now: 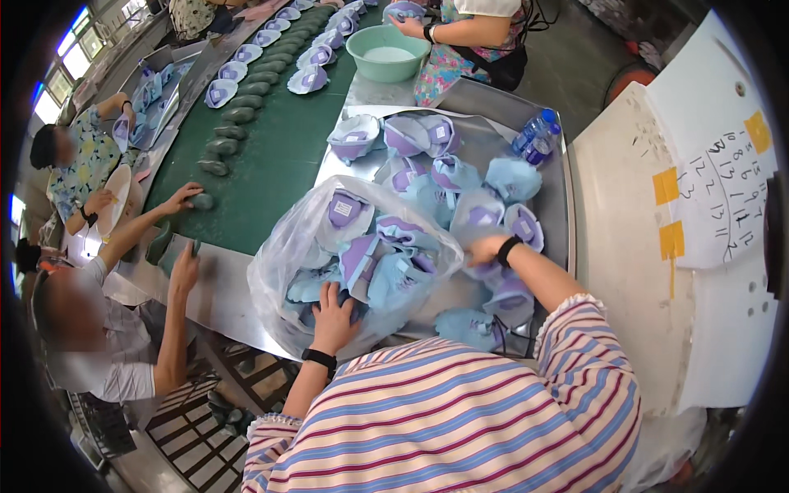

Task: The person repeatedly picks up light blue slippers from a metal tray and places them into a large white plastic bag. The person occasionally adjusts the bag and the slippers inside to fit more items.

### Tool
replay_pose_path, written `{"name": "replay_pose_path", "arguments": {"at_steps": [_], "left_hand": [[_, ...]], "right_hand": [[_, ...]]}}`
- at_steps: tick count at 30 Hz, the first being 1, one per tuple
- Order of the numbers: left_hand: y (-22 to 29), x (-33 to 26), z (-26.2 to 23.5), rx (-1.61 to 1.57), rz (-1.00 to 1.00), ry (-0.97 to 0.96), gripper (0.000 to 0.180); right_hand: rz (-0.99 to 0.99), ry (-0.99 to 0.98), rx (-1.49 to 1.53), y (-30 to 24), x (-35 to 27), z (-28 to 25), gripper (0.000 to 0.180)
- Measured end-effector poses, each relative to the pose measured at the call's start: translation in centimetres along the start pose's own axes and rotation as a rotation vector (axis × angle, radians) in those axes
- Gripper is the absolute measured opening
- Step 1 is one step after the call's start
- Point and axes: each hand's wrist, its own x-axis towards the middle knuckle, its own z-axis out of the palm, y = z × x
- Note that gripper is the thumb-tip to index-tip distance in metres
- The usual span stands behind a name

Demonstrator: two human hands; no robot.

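Note:
A clear plastic bag (267,275) stands open in front of me, filled with light-blue and purple shoe uppers (394,279). My left hand (333,322) is inside its near left part, fingers spread over a darker blue piece. At the bag's right edge, my right hand (486,250) reaches down among loose shoe uppers (526,226); its fingertips are hidden, so I cannot make out a grip. More uppers (423,135) lie beyond the bag, and a light-blue upper (468,327) rests nearer to me.
The uppers lie on a metal tray table (561,185) with two blue-capped bottles (538,135) at its far right. Left runs a green conveyor (279,148) with rows of dark shoe lasts (238,115). A green basin (386,53) stands ahead. Co-workers are left and ahead; a white panel (657,123) rises right.

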Motion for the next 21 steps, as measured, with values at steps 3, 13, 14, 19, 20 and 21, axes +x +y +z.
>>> {"name": "replay_pose_path", "arguments": {"at_steps": [3,13,14,19,20,21], "left_hand": [[-0.2,-0.2,-0.1,-0.020,-0.014,0.001,0.045],[0.4,-0.3,0.8,-0.036,0.008,0.055,0.043],[0.5,-0.3,0.8,-0.023,0.006,0.050,0.043],[-0.1,-0.1,1.2,0.003,0.039,0.026,0.046],[0.0,0.1,1.1,0.012,0.052,0.017,0.048],[0.2,0.2,1.0,0.019,0.054,0.013,0.048]], "right_hand": [[0.132,0.299,0.037,0.7,0.5,-3.9,0.053],[-0.180,-0.029,0.297,-4.0,-8.3,-2.0,0.050],[-0.179,-0.231,0.270,-4.6,-8.8,0.3,0.061],[-0.190,-0.138,0.079,-8.9,-11.3,5.4,0.089],[-0.163,-0.169,0.234,-8.2,-10.1,5.9,0.089],[-0.143,-0.197,0.385,-7.5,-8.7,6.5,0.090]]}}
